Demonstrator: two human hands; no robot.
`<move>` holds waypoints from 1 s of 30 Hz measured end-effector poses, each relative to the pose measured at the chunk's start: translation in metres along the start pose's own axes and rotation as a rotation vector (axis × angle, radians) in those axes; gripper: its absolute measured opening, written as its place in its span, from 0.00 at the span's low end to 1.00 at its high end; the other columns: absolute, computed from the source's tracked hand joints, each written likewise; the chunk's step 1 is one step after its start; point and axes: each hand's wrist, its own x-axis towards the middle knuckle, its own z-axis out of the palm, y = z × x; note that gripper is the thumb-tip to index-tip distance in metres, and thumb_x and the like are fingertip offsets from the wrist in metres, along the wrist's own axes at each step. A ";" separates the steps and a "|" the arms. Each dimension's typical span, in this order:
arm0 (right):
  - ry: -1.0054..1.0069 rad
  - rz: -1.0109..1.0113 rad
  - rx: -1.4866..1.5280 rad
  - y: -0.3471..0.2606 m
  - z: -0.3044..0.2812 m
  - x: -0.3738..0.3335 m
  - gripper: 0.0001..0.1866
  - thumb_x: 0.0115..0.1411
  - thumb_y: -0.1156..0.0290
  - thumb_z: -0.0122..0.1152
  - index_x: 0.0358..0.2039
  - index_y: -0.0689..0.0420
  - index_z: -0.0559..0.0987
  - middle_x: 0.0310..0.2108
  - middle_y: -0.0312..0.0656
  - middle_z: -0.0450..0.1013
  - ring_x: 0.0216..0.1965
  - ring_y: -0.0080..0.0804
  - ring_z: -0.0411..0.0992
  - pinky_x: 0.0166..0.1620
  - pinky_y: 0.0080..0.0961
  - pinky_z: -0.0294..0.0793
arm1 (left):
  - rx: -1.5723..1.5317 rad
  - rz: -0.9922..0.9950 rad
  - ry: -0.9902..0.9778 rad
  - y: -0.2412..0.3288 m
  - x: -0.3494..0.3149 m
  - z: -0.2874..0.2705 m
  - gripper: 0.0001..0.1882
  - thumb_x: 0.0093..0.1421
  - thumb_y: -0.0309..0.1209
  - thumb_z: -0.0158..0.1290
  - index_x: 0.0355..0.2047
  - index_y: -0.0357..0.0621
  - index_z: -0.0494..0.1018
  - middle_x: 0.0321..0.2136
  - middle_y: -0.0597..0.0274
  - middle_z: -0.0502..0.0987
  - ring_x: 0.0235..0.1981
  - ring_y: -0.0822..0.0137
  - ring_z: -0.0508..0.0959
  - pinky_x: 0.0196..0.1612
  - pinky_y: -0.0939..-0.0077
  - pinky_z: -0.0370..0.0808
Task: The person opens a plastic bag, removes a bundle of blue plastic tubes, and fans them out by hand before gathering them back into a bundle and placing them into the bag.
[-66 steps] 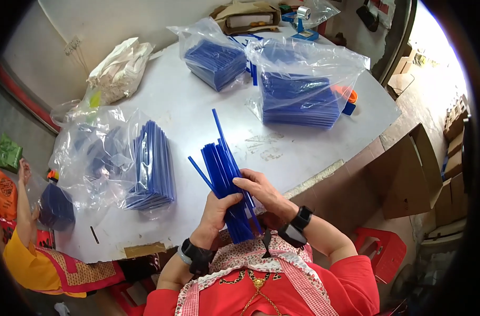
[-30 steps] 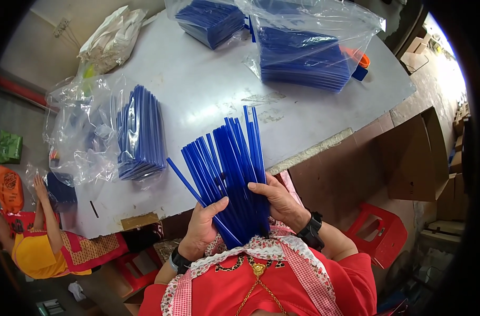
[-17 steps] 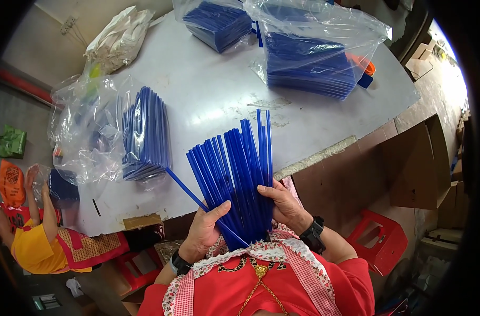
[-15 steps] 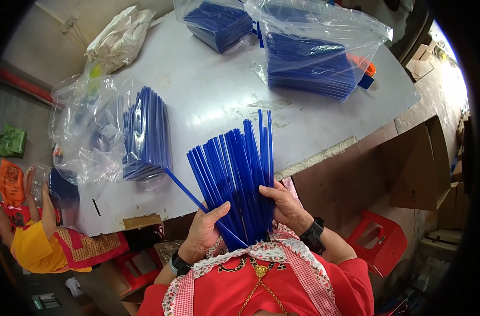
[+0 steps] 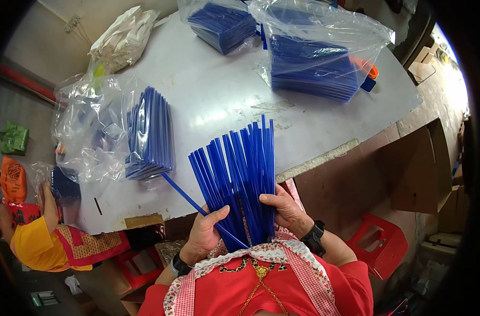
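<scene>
Between both hands, a fanned bundle of blue strips (image 5: 234, 179) points its long axis from the apron (image 5: 271, 253) out toward the table (image 5: 198, 89). The left hand (image 5: 204, 231) is curled on its left edge, thumb on top, and is nearer the stray strip (image 5: 183, 193) that slants out leftward. The right hand (image 5: 288, 211) pinches the right edge likewise; most other fingers are hidden beneath. Slim, straight and glossy, the strips end unevenly at the far side.

- Strips (image 5: 256, 181) by the table (image 5: 198, 84): glossy, smooth plastic is seen.
- Table: a smooth sheen is broken by scuffs.
- Bag (image 5: 95, 134) on the table's left: crinkled, glossy film is shown.
- Box (image 5: 416, 168) right of the table: matt cardboard is seen.
</scene>
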 end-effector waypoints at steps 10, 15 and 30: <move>0.077 -0.035 -0.028 0.000 0.004 -0.006 0.25 0.54 0.80 0.61 0.53 0.57 0.68 0.49 0.43 0.72 0.48 0.33 0.72 0.54 0.34 0.72 | 0.057 0.057 0.021 -0.003 -0.002 0.002 0.26 0.56 0.21 0.56 0.55 0.43 0.64 0.48 0.59 0.74 0.49 0.66 0.73 0.54 0.69 0.69; 0.062 -0.047 -0.031 0.000 0.008 -0.007 0.24 0.54 0.81 0.61 0.53 0.57 0.68 0.48 0.43 0.72 0.48 0.32 0.72 0.54 0.34 0.72 | 0.052 0.069 0.013 -0.002 -0.005 0.004 0.26 0.56 0.21 0.57 0.55 0.44 0.64 0.48 0.60 0.74 0.49 0.67 0.73 0.54 0.70 0.69; 0.080 -0.055 -0.016 0.005 0.001 -0.008 0.23 0.55 0.81 0.59 0.52 0.57 0.69 0.47 0.40 0.72 0.48 0.28 0.71 0.53 0.29 0.72 | 0.018 0.050 -0.002 -0.003 -0.007 0.002 0.25 0.60 0.23 0.52 0.57 0.43 0.61 0.49 0.59 0.72 0.50 0.66 0.73 0.55 0.68 0.68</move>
